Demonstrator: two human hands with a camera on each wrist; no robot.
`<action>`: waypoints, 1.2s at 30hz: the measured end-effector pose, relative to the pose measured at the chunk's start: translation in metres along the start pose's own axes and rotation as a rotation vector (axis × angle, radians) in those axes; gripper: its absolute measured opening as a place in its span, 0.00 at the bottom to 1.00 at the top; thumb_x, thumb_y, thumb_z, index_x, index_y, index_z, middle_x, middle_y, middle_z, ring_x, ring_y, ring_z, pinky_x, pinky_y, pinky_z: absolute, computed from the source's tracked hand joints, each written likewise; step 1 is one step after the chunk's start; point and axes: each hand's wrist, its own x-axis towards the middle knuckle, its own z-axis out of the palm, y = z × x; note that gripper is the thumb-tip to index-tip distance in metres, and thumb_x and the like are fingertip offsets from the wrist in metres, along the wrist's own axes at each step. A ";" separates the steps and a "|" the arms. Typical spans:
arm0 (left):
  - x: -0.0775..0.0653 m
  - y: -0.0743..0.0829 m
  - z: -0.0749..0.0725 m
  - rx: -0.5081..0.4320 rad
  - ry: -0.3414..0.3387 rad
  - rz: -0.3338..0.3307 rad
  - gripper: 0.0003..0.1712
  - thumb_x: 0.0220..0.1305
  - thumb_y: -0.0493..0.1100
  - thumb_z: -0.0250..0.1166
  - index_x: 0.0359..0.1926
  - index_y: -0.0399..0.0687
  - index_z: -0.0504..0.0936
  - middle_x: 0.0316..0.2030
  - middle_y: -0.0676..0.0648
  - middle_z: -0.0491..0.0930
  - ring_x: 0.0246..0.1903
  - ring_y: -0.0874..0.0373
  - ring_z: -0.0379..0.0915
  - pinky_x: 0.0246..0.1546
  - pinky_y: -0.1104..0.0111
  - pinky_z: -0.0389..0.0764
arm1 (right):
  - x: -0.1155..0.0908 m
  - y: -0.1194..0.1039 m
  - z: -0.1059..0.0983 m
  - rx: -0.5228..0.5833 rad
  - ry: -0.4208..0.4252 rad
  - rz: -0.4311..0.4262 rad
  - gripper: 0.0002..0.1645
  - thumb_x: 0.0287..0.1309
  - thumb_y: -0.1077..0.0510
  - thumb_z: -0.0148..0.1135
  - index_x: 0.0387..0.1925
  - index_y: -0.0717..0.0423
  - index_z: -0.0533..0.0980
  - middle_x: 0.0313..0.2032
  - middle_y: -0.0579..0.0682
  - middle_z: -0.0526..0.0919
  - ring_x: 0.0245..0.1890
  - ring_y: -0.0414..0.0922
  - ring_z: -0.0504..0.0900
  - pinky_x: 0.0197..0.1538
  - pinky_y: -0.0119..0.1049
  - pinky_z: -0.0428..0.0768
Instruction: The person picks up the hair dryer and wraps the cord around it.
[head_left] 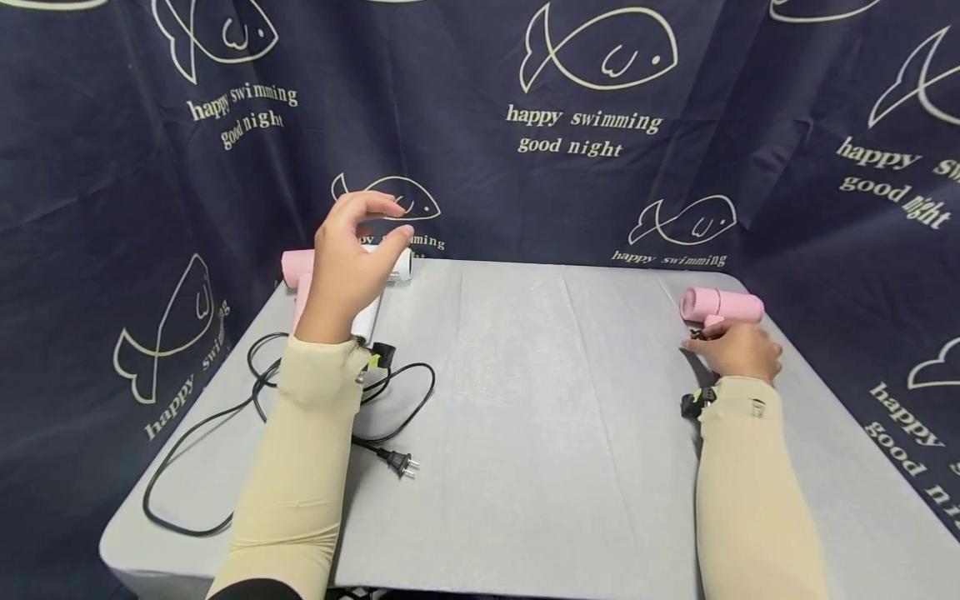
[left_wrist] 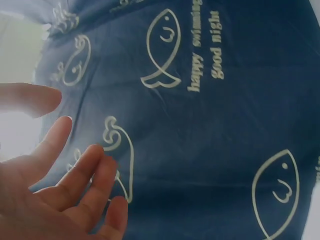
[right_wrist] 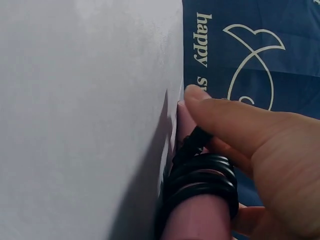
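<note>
My left hand (head_left: 352, 267) is raised over the table's far left, its fingers loosely bent and apart, holding nothing. In the left wrist view, only the curtain shows beyond its fingers (left_wrist: 82, 185). Behind that hand lie a pink hair dryer (head_left: 297, 267) and a white hair dryer (head_left: 402, 265), both partly hidden by it. At the far right, my right hand (head_left: 742, 352) grips another pink hair dryer (head_left: 738, 307) by its handle. Black cord (right_wrist: 202, 175) is wound round this handle, beneath the thumb (right_wrist: 220, 110). The other fingers are mostly hidden behind it.
A loose black cord (head_left: 187, 433) loops over the left of the grey table (head_left: 510, 433), ending in a two-pin plug (head_left: 397, 460) near the left forearm. Dark blue curtains (head_left: 465, 108) with fish prints stand behind and at both sides.
</note>
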 end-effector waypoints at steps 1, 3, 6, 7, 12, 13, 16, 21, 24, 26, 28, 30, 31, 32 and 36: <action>0.000 -0.003 0.000 0.010 0.000 -0.026 0.11 0.55 0.46 0.66 0.40 0.52 0.83 0.47 0.57 0.77 0.49 0.69 0.72 0.48 0.67 0.71 | 0.000 0.000 -0.001 -0.001 -0.013 0.003 0.29 0.39 0.35 0.73 0.37 0.52 0.81 0.45 0.63 0.78 0.49 0.70 0.66 0.51 0.69 0.57; 0.001 -0.009 -0.001 0.040 0.002 -0.060 0.11 0.55 0.46 0.66 0.41 0.52 0.82 0.47 0.57 0.77 0.48 0.68 0.72 0.48 0.67 0.71 | -0.002 -0.002 -0.003 0.002 -0.044 0.012 0.30 0.38 0.35 0.73 0.38 0.52 0.80 0.45 0.63 0.79 0.47 0.72 0.65 0.46 0.66 0.60; 0.002 -0.014 0.000 0.081 0.008 -0.077 0.12 0.55 0.46 0.65 0.41 0.51 0.82 0.47 0.56 0.76 0.49 0.65 0.71 0.49 0.65 0.70 | -0.006 -0.008 -0.013 0.017 -0.093 0.004 0.31 0.39 0.37 0.73 0.40 0.53 0.80 0.41 0.60 0.81 0.42 0.66 0.69 0.41 0.58 0.65; 0.002 -0.016 0.000 0.097 0.007 -0.077 0.12 0.54 0.46 0.65 0.41 0.51 0.82 0.48 0.55 0.76 0.49 0.64 0.70 0.50 0.65 0.70 | -0.008 -0.011 -0.018 0.043 -0.107 0.008 0.32 0.40 0.37 0.73 0.43 0.53 0.79 0.40 0.60 0.82 0.40 0.68 0.71 0.40 0.56 0.68; 0.005 -0.027 0.000 0.197 -0.113 -0.159 0.17 0.54 0.50 0.65 0.44 0.50 0.80 0.49 0.49 0.74 0.51 0.56 0.69 0.54 0.61 0.68 | -0.016 -0.029 -0.050 0.129 -0.086 0.004 0.34 0.51 0.36 0.63 0.52 0.54 0.77 0.45 0.62 0.81 0.43 0.64 0.75 0.40 0.48 0.72; 0.005 -0.031 0.000 0.219 -0.163 -0.191 0.19 0.55 0.52 0.64 0.46 0.49 0.80 0.50 0.47 0.74 0.52 0.54 0.68 0.55 0.60 0.68 | -0.016 -0.033 -0.057 0.141 -0.077 0.002 0.34 0.53 0.36 0.61 0.54 0.55 0.76 0.49 0.63 0.80 0.47 0.64 0.74 0.43 0.49 0.72; 0.005 -0.044 0.002 0.269 -0.314 -0.273 0.27 0.55 0.55 0.64 0.52 0.45 0.76 0.53 0.43 0.71 0.54 0.50 0.66 0.57 0.57 0.67 | -0.019 -0.042 -0.074 0.157 -0.067 0.008 0.38 0.54 0.32 0.56 0.56 0.55 0.75 0.55 0.64 0.75 0.55 0.63 0.69 0.48 0.51 0.70; 0.001 -0.066 0.008 0.321 -0.436 -0.377 0.35 0.55 0.58 0.63 0.58 0.41 0.70 0.58 0.36 0.67 0.57 0.45 0.65 0.58 0.53 0.66 | -0.024 -0.055 -0.091 0.189 -0.061 0.004 0.41 0.53 0.28 0.54 0.56 0.53 0.74 0.57 0.63 0.75 0.56 0.59 0.71 0.45 0.45 0.70; -0.001 -0.079 0.010 0.338 -0.459 -0.445 0.38 0.55 0.57 0.63 0.60 0.40 0.67 0.59 0.34 0.67 0.56 0.44 0.66 0.57 0.51 0.68 | -0.028 -0.061 -0.097 0.197 -0.043 -0.023 0.39 0.53 0.29 0.55 0.54 0.52 0.75 0.56 0.60 0.77 0.53 0.54 0.72 0.43 0.40 0.69; -0.002 -0.087 0.010 0.342 -0.464 -0.481 0.39 0.55 0.57 0.62 0.61 0.38 0.65 0.58 0.33 0.68 0.55 0.43 0.67 0.56 0.51 0.69 | -0.031 -0.064 -0.100 0.200 -0.023 -0.044 0.37 0.52 0.29 0.56 0.53 0.51 0.76 0.52 0.54 0.81 0.50 0.49 0.73 0.41 0.37 0.69; -0.003 -0.095 0.009 0.337 -0.478 -0.511 0.39 0.57 0.57 0.62 0.61 0.36 0.64 0.58 0.33 0.68 0.55 0.43 0.67 0.55 0.50 0.70 | -0.032 -0.067 -0.104 0.208 -0.005 -0.059 0.36 0.52 0.29 0.56 0.52 0.49 0.77 0.46 0.43 0.84 0.47 0.43 0.73 0.41 0.35 0.68; -0.004 -0.104 0.006 0.338 -0.496 -0.535 0.39 0.58 0.56 0.61 0.62 0.35 0.63 0.57 0.33 0.69 0.54 0.43 0.67 0.55 0.50 0.70 | -0.034 -0.069 -0.106 0.214 0.005 -0.068 0.36 0.51 0.28 0.56 0.52 0.48 0.77 0.39 0.32 0.83 0.44 0.40 0.73 0.40 0.34 0.68; -0.005 -0.108 0.005 0.341 -0.512 -0.545 0.39 0.58 0.56 0.61 0.62 0.34 0.63 0.57 0.33 0.69 0.54 0.43 0.67 0.55 0.50 0.70 | -0.034 -0.070 -0.107 0.217 0.006 -0.070 0.36 0.51 0.28 0.57 0.51 0.48 0.77 0.35 0.26 0.81 0.42 0.39 0.73 0.40 0.34 0.68; -0.006 -0.111 0.004 0.346 -0.535 -0.554 0.39 0.58 0.56 0.61 0.62 0.33 0.63 0.56 0.33 0.70 0.54 0.42 0.68 0.55 0.49 0.70 | -0.034 -0.071 -0.108 0.223 0.007 -0.071 0.36 0.51 0.28 0.57 0.51 0.48 0.77 0.32 0.23 0.79 0.42 0.38 0.73 0.39 0.34 0.68; -0.011 -0.120 0.002 0.375 -0.661 -0.598 0.37 0.59 0.56 0.61 0.58 0.32 0.65 0.54 0.36 0.71 0.50 0.43 0.70 0.51 0.51 0.72 | -0.033 -0.072 -0.105 0.236 -0.010 -0.075 0.35 0.52 0.29 0.56 0.51 0.48 0.78 0.27 0.16 0.75 0.41 0.39 0.73 0.38 0.35 0.69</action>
